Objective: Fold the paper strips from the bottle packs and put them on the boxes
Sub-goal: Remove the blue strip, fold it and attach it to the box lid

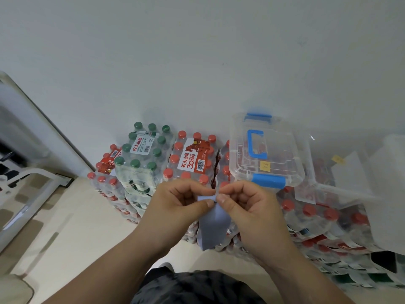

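A pale blue-grey paper strip (213, 224) hangs folded between my two hands in the lower middle of the view. My left hand (182, 202) pinches its top edge between thumb and curled fingers. My right hand (243, 205) pinches the same edge just beside it, thumb tips nearly touching. Behind the hands stand shrink-wrapped bottle packs, one with red caps (192, 159) and one with green caps (142, 150). A clear plastic box with blue handle and latches (267, 150) sits on top of the packs to the right.
More red-capped bottle packs (317, 218) fill the floor at the right, with another clear box (355, 172) lying on them. A white wall rises behind. A white frame (39, 132) leans at the left over a beige floor (76, 238).
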`<state>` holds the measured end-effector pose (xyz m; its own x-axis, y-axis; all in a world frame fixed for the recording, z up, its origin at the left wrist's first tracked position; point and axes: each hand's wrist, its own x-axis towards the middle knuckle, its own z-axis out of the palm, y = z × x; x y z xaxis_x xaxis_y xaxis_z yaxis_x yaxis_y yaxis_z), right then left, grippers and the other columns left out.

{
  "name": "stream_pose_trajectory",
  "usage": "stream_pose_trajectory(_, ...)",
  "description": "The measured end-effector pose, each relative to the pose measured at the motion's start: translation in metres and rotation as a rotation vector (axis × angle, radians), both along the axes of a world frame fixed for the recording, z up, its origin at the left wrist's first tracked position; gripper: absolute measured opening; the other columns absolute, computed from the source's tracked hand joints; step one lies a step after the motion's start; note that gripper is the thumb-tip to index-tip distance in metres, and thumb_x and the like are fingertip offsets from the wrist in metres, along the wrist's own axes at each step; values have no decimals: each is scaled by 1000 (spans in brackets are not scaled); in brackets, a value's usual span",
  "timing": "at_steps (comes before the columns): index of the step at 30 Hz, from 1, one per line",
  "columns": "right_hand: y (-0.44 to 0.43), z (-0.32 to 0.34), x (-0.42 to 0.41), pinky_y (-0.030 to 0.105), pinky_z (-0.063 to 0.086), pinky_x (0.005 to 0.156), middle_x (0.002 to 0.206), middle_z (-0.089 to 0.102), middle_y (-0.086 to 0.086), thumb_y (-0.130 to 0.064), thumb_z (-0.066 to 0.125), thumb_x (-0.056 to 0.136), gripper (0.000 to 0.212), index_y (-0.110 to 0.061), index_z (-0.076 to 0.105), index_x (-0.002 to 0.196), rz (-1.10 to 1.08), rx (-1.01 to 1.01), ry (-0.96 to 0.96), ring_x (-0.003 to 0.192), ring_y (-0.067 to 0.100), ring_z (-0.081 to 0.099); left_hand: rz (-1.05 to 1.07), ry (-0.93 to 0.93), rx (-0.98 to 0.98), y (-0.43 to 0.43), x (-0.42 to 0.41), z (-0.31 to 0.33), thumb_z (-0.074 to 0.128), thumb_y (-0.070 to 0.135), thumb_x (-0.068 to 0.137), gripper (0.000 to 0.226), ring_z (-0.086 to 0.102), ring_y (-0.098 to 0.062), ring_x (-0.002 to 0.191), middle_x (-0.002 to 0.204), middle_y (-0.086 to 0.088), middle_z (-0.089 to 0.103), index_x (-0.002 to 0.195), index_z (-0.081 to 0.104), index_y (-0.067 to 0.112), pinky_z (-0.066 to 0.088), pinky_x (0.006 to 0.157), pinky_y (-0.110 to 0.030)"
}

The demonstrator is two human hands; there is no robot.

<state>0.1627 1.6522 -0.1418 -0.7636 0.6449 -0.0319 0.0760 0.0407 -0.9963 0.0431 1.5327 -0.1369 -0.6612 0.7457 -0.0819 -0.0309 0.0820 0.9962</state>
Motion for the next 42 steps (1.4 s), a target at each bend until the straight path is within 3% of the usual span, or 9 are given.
stream_pose_trajectory(6,-1,-1,0,27,61,78,85,76,-5,-11,73,89,15,-25,72,86,-11,4,-13,82,11,73,25,26,-23,2,-1,3,75,5,82,8,71,-38,84,83,-18,75,87,79,9,61,76,-43)
stream_pose_trajectory(11,-2,-2,0,36,63,78,77,76,10,-17,73,89,11,-22,68,97,-36,-56,-17,79,27,74,75,94,-10,3,2,2,75,2,81,14,74,-22,78,80,-6,77,84,80,15,60,72,-26)
stream_pose_trajectory(17,-6,-6,0,19,59,76,85,79,-14,-11,76,86,20,-31,77,88,-192,38,18,84,6,75,168,53,25,6,5,5,75,25,72,14,73,-26,84,82,-6,78,84,82,25,62,78,-33)
stream_pose_trajectory(20,-6,-7,0,17,58,76,85,78,-18,-12,77,84,24,-36,77,87,-201,87,15,85,4,74,120,72,10,6,5,9,74,22,76,15,73,-22,84,83,-1,79,84,82,32,61,80,-32)
stream_pose_trajectory(27,-4,1,-2,21,60,75,82,78,-14,-31,76,76,5,-34,75,81,-183,44,39,84,7,74,105,13,50,7,7,7,73,10,79,16,72,-32,84,83,-10,78,89,82,19,61,77,-36)
stream_pose_trajectory(29,-3,0,-3,24,61,73,81,78,-7,-38,72,71,18,-24,74,82,-180,-7,40,82,11,75,101,13,57,8,8,7,73,4,80,16,72,-32,84,84,-12,78,90,81,14,61,77,-34)
stream_pose_trajectory(33,0,1,-3,25,62,74,87,80,2,-31,72,71,30,-19,72,99,-133,-194,73,86,14,77,95,33,86,9,4,7,76,16,70,15,72,-31,83,83,-7,78,84,82,15,62,76,-31)
stream_pose_trajectory(40,1,-3,-2,25,61,78,88,80,-2,-20,73,79,11,-19,78,89,-145,-144,90,88,15,76,78,29,84,9,3,3,77,18,68,17,68,-42,88,86,-14,76,85,81,17,61,80,-43)
stream_pose_trajectory(42,1,-4,-3,28,62,79,91,80,-3,-25,74,78,15,-21,78,91,-165,-122,74,90,15,76,79,17,52,9,4,4,75,23,71,23,71,-35,91,90,-9,78,93,81,19,61,83,-42)
